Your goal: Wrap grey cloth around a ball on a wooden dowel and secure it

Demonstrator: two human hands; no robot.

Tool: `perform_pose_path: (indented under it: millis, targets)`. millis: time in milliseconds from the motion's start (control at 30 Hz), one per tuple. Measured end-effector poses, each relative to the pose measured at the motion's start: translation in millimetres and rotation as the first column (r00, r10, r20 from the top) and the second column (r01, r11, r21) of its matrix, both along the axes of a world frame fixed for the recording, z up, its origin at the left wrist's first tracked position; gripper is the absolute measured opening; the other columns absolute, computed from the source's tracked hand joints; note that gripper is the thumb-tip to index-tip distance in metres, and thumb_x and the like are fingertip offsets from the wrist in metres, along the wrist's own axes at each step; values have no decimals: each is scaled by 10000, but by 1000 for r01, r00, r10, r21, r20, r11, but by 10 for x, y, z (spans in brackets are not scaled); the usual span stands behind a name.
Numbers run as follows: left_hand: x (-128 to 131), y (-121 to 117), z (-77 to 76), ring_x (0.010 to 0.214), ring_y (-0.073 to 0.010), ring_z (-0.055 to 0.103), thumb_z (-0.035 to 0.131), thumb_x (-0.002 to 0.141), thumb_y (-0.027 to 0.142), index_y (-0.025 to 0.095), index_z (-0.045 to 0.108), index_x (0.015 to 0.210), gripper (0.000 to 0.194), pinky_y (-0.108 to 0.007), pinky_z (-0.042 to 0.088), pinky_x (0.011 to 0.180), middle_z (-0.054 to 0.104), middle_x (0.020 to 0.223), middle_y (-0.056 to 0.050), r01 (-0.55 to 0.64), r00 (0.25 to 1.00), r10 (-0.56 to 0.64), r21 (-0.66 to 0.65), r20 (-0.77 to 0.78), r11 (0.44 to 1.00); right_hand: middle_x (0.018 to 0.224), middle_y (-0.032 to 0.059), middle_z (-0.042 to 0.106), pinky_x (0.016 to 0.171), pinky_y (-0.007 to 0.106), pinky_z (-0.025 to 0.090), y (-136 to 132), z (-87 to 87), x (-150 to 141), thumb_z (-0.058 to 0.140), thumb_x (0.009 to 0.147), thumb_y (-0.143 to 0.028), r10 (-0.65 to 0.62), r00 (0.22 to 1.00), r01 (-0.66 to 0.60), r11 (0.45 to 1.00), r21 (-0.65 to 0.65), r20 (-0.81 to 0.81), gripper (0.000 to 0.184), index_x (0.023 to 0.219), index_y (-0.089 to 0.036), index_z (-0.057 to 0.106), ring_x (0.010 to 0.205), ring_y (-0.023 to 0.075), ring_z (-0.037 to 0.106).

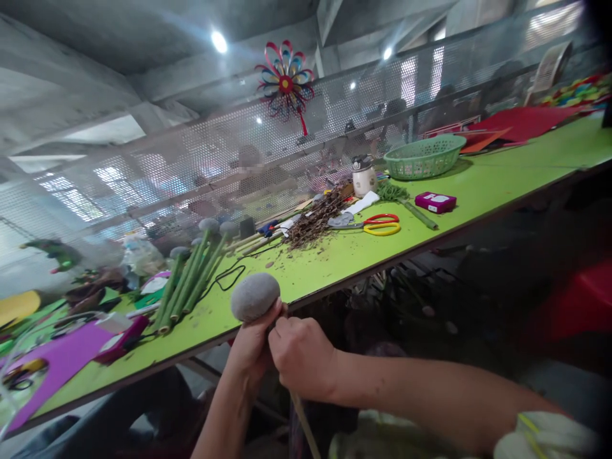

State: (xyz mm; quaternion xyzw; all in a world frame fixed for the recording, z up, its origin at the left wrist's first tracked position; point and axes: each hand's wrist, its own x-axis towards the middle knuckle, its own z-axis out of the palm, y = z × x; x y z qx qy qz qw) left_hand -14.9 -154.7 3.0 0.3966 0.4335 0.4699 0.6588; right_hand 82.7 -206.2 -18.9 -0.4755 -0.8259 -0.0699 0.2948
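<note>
My left hand (253,347) is closed around a thin stick just below a grey rounded foam head (255,296), held upright in front of the green table edge. My right hand (302,357) is closed in a fist right beside it, gripping the same stick (306,430), whose bare wooden end runs down and to the right below the fist. Both hands are below the table's front edge, near its middle.
On the green table (502,185) lie several finished green-wrapped stems with grey heads (191,274), a pile of brown twigs (315,220), red and yellow scissors (380,224), a magenta box (435,202), a green basket (424,156), a white jar (363,175) and purple sheets (57,363). A mesh screen (215,159) backs the table.
</note>
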Motion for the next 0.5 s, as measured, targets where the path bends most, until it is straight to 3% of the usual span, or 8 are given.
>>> perform_pose_path:
  millis: [267,500]
  targets:
    - [128,18,-53,503,-78,528,853,450,137,114,619,608,283,-187,440,513,608,544,21,-98,990,110,-139,83,985,791,148,599,471,317,432,42,-62,13,489,785,-91,19,993,-26,998,58,119,93,819,-83,574,694,237,568]
    - [191,0,-55,450,-70,472,863,459,209,142,557,602,344,-204,369,458,557,499,56,-140,989,142,-67,32,988,797,154,601,465,322,426,22,-73,24,502,789,-99,26,991,-34,997,63,130,89,830,-76,578,695,240,574]
